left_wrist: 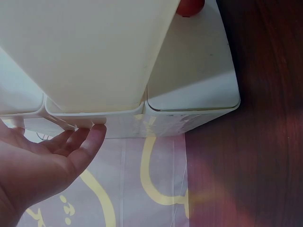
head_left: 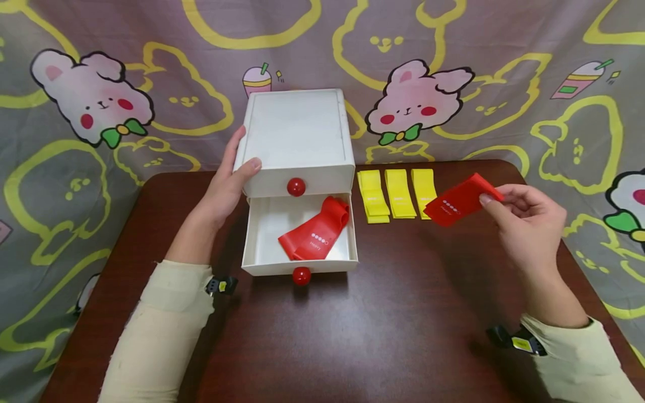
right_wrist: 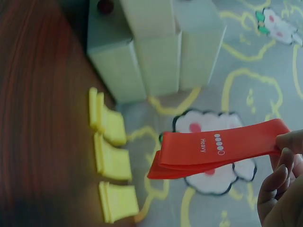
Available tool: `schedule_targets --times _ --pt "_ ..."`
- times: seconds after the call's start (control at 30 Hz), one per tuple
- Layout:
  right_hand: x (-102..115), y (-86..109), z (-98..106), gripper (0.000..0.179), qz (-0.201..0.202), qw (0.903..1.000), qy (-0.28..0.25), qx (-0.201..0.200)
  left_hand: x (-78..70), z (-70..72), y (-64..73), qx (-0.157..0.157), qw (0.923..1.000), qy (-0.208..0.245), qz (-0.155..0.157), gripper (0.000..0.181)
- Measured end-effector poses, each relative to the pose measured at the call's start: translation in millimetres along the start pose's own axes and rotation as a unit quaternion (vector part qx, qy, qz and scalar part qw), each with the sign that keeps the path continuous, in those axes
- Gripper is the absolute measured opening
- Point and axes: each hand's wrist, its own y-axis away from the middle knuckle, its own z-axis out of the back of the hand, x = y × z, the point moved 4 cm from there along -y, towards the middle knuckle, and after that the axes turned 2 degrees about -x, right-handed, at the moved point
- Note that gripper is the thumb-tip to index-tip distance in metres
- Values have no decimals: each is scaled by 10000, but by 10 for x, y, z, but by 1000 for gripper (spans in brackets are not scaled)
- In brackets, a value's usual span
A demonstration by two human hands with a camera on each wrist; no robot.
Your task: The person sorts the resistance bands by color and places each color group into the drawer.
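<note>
The left hand (head_left: 221,187) grips the box (head_left: 297,131); the right hand (head_left: 531,224) pinches a red band (head_left: 453,202), which could drop if held loosely.

Yellow band (head_left: 421,183) partly behind red band (head_left: 455,204)

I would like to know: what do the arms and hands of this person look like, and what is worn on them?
The left hand and right hand wear no gloves. The left sleeve and right sleeve are plain pale cream. At their cuffs are a left device and right device, black with yellow patches.
</note>
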Motion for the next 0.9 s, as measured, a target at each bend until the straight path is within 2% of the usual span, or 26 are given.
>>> schedule_targets --times 0.2,0.43,0.67,0.9 --pt "250 58 -195 21 107 9951 -939 293 -14 -2 2 6 10000 46 -2 74" --pt "530 120 -459 21 299 9806 -1807 704 -18 3 15 15 10000 80 13 74" --pt "780 209 -725 19 568 9666 -2254 1082 11 5 5 -28 10000 16 62 72" --pt "1003 394 -1015 16 1128 9569 -2175 1558 1 6 6 -23 10000 -25 55 73"
